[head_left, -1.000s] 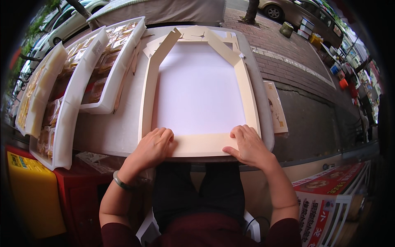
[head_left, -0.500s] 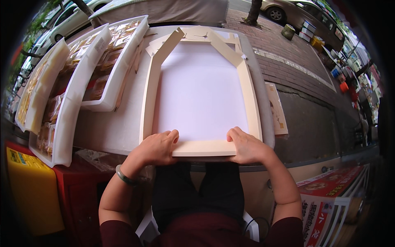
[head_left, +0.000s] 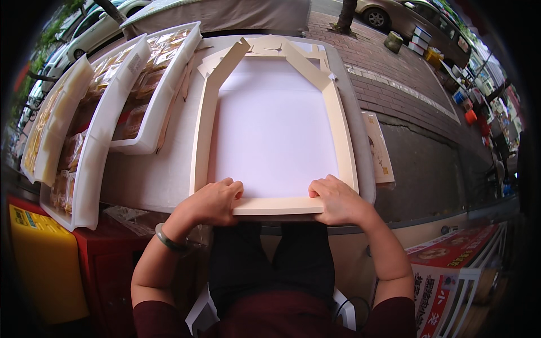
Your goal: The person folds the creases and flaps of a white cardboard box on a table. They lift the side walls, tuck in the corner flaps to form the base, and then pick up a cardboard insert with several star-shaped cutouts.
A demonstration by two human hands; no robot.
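A large flat cardboard box (head_left: 274, 127), white inside with cream flaps, lies open on a white table (head_left: 146, 180) in front of me. Its side flaps stand partly up and the far flaps lean inward. My left hand (head_left: 213, 201) grips the near flap at its left end, fingers curled over the edge. My right hand (head_left: 333, 198) grips the same near flap at its right end. A dark bracelet (head_left: 168, 239) sits on my left wrist.
White trays (head_left: 152, 79) of wrapped food packets stand at the table's left. A printed leaflet (head_left: 378, 149) lies at the right edge. A yellow and red cabinet (head_left: 45, 265) is at lower left. Brick pavement, parked cars and a signboard (head_left: 451, 276) surround the table.
Both hands have curled over the near flap and raised it from lying flat toward me. The side flaps stand a little higher.
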